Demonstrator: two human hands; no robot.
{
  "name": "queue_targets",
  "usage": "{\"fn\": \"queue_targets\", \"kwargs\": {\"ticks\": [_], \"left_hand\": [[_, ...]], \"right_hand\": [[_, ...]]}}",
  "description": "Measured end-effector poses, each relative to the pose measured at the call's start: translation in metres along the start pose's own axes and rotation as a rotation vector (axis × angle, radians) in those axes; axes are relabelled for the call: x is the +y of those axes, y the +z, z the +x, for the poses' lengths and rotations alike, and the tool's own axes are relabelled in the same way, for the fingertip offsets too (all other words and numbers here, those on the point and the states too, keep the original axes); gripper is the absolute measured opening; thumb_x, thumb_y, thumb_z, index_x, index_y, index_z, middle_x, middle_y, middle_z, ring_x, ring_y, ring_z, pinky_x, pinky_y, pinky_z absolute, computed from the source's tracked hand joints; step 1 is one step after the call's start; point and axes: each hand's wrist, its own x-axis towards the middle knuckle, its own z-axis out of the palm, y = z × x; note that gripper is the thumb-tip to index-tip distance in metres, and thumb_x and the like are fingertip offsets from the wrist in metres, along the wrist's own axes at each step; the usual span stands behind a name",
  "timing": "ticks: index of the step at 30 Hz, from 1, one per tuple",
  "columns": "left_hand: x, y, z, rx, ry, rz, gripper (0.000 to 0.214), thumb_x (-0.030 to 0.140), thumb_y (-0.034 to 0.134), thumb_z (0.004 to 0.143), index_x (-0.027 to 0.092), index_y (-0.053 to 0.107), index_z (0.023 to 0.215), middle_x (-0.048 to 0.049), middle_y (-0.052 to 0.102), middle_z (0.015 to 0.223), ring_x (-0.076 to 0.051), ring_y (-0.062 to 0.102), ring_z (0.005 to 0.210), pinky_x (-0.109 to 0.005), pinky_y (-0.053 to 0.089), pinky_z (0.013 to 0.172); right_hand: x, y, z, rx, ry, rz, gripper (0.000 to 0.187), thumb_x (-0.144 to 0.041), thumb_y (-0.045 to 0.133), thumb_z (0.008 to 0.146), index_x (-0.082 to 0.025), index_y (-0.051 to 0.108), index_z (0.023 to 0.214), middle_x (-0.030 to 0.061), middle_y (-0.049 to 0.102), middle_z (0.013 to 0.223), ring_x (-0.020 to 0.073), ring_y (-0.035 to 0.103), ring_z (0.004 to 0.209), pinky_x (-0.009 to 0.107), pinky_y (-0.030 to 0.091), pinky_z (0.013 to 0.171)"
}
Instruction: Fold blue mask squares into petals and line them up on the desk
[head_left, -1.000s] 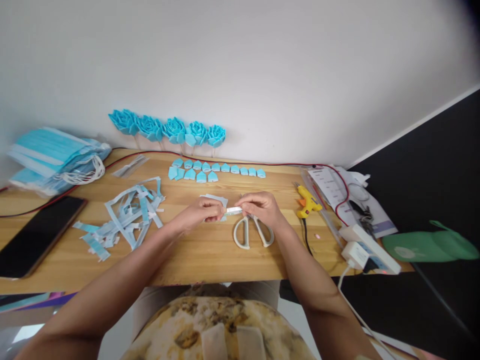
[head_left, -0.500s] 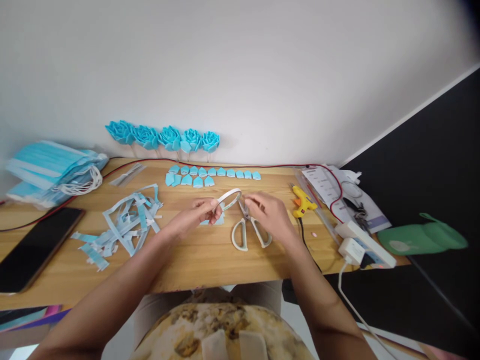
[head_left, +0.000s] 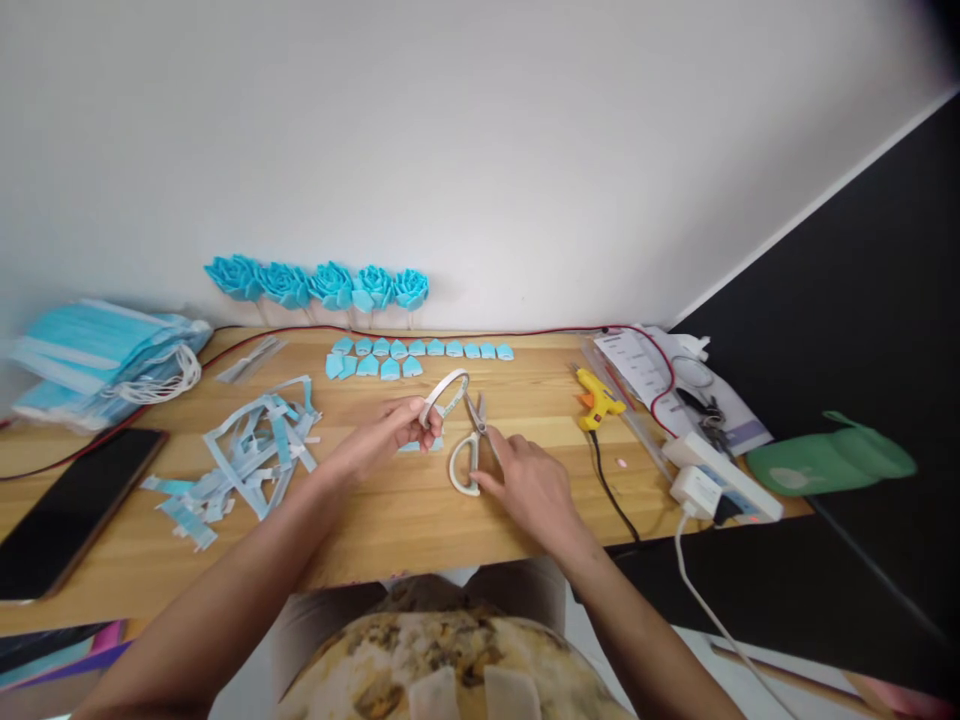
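Note:
My left hand (head_left: 409, 425) pinches a narrow white strip (head_left: 448, 380), which curls up in a loop with faint greenish marks on its inner side. Beneath the left fingers lies a light-blue piece of mask fabric (head_left: 431, 446), partly hidden. My right hand (head_left: 529, 485) is down on the white-handled scissors (head_left: 453, 468), its thumb and fingers around the right handle, which it mostly covers. The scissor blades lie slightly apart, pointing away from me, close to the strip's free end.
Blue fabric roses (head_left: 330, 286) lean along the wall behind rows of blue petals (head_left: 397, 349). Cut strips (head_left: 255, 450), face masks (head_left: 90, 350) and a phone (head_left: 75, 510) lie left. Right are a yellow glue gun (head_left: 598, 399), power strip (head_left: 739, 490) and green pouch (head_left: 832, 460).
My right hand has let go of the strip's end and moved down onto the scissors' handle. The left hand keeps the strip, and the view has shifted slightly.

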Motion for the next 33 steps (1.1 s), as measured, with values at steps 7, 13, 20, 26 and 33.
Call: {"fn": "queue_targets", "kwargs": {"ticks": [7,13,20,26,33], "left_hand": [[0.005,0.001,-0.001,0.005,0.027,-0.043,0.047,0.057,0.056,0.083,0.011,0.064,0.084,-0.0074,0.061,0.083,-0.015,0.055,0.067,-0.03,0.043,0.067],[0.004,0.001,-0.001,-0.029,0.053,-0.06,0.05,0.06,0.055,0.082,0.01,0.064,0.085,-0.0087,0.06,0.085,-0.016,0.055,0.068,-0.031,0.043,0.068],[-0.003,-0.005,0.002,-0.07,0.102,-0.1,0.051,0.059,0.052,0.085,0.01,0.064,0.089,-0.0106,0.062,0.088,-0.017,0.057,0.072,-0.032,0.046,0.07],[-0.002,-0.005,0.004,-0.053,0.112,-0.121,0.049,0.059,0.052,0.084,0.012,0.064,0.09,-0.0109,0.062,0.089,-0.018,0.058,0.073,-0.033,0.047,0.071],[-0.004,-0.004,0.005,-0.091,0.1,-0.067,0.048,0.056,0.048,0.088,0.011,0.062,0.097,-0.0123,0.061,0.094,-0.02,0.058,0.079,-0.036,0.047,0.077]], "right_hand": [[0.008,-0.015,0.006,-0.114,-0.03,-0.086,0.063,-0.058,0.052,0.085,-0.019,0.042,0.134,0.0108,0.065,0.094,0.027,0.067,0.078,0.031,0.043,0.061],[0.002,-0.011,0.014,-0.134,-0.023,-0.098,0.065,-0.057,0.051,0.085,-0.017,0.038,0.136,0.0132,0.066,0.091,0.0288,0.068,0.079,0.031,0.044,0.063],[0.034,-0.02,0.009,-0.129,-0.067,0.263,0.053,-0.037,0.051,0.086,-0.023,0.041,0.135,0.0091,0.067,0.101,0.0263,0.065,0.088,0.034,0.045,0.074],[0.071,0.012,-0.014,-0.329,-0.182,1.448,0.067,-0.052,0.057,0.082,-0.023,0.035,0.139,0.0085,0.061,0.104,0.0199,0.063,0.085,0.03,0.05,0.068],[0.022,0.034,-0.035,-0.671,-0.329,2.044,0.08,-0.051,0.077,0.066,-0.026,0.041,0.133,0.0088,0.063,0.102,0.0216,0.067,0.081,0.033,0.051,0.069]]}}
